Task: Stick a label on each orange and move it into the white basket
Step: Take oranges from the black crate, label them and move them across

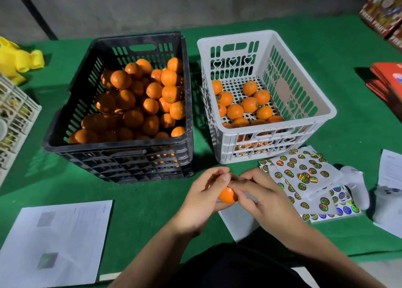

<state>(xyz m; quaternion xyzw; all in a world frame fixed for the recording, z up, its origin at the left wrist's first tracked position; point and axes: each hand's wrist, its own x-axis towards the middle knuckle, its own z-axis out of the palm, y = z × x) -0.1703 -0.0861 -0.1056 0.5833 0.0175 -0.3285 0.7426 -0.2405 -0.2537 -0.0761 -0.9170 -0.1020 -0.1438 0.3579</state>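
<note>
Head view, black crate (121,150) heaped (oranges (139,100)), white basket (274,144) part-filled

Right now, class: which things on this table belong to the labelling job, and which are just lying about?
Job: orange held in both hands (left hand, right hand); black crate; white basket; sticker sheets.

Lying about: yellow toy; printed paper; red boxes.

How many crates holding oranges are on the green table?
2: a black crate on the left, heaped with oranges, and a white basket to its right with a few. None looks hidden.
</note>
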